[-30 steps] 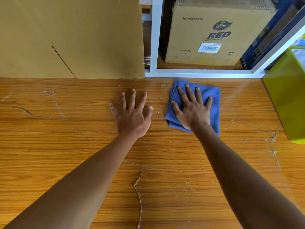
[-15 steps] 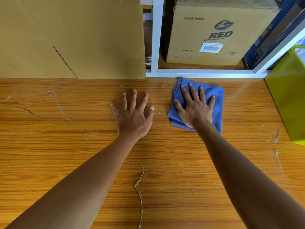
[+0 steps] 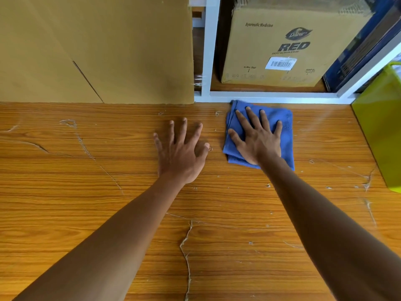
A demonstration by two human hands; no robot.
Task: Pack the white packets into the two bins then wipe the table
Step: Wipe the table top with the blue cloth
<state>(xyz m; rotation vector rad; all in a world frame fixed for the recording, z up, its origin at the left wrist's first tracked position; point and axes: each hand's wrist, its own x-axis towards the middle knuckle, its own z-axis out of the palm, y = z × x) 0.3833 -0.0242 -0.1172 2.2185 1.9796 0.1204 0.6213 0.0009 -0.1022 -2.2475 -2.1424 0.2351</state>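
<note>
A folded blue cloth (image 3: 286, 127) lies on the wooden table (image 3: 86, 192) near its back edge, its far corner touching the white shelf frame (image 3: 271, 94). My right hand (image 3: 258, 140) presses flat on the cloth with fingers spread. My left hand (image 3: 182, 153) rests flat on the bare wood just left of the cloth, fingers apart, holding nothing. A yellow-green bin (image 3: 382, 131) stands at the right edge, partly out of frame. No white packets are in view.
A large cardboard sheet (image 3: 97, 46) stands along the back left. A brown carton (image 3: 271, 46) marked RED sits inside the shelf behind the cloth. The tabletop has cracks, scratches and small specks.
My right hand has pushed the blue cloth a little farther away, up to the shelf frame. My left hand has stayed in place.
</note>
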